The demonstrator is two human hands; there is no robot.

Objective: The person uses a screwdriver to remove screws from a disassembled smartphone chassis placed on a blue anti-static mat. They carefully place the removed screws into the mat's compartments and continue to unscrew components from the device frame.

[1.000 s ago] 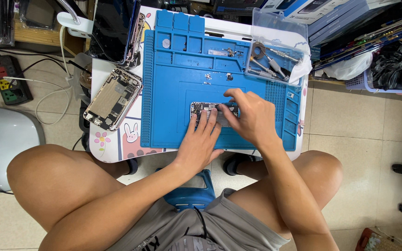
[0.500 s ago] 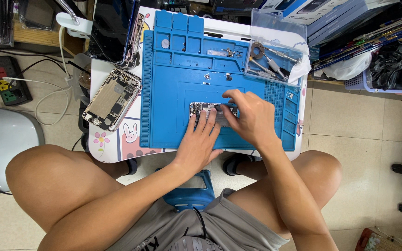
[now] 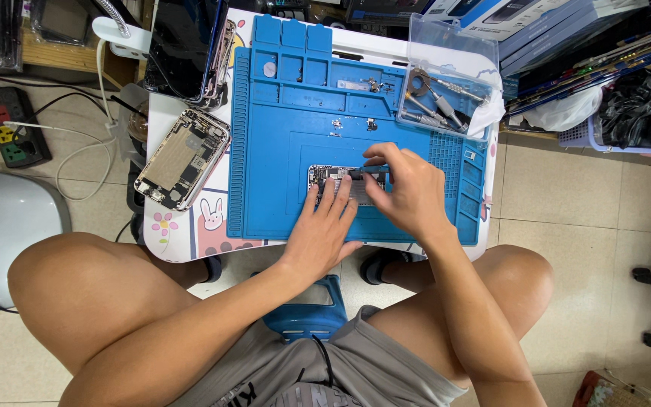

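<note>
- Head view shows the opened phone [image 3: 338,183] lying flat in the middle of the blue work mat [image 3: 280,151], under both our hands.
- Our left hand [image 3: 324,230] lies open, fingers spread, pressing the phone down; we judge steady downward pressure stops it sliding.
- Our right hand [image 3: 408,192] is closed around a dark screwdriver [image 3: 367,172], tip on the phone; we keep it upright.
- Loose screws [image 3: 334,124] lie just above; a second opened phone [image 3: 182,158] sits well apart to the left.

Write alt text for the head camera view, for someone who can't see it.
Seen from above, a seated person's left hand steadies a small circuit board on a blue work mat, while the right hand holds a dark slim tool to it. An opened phone lies left of the mat.
</note>
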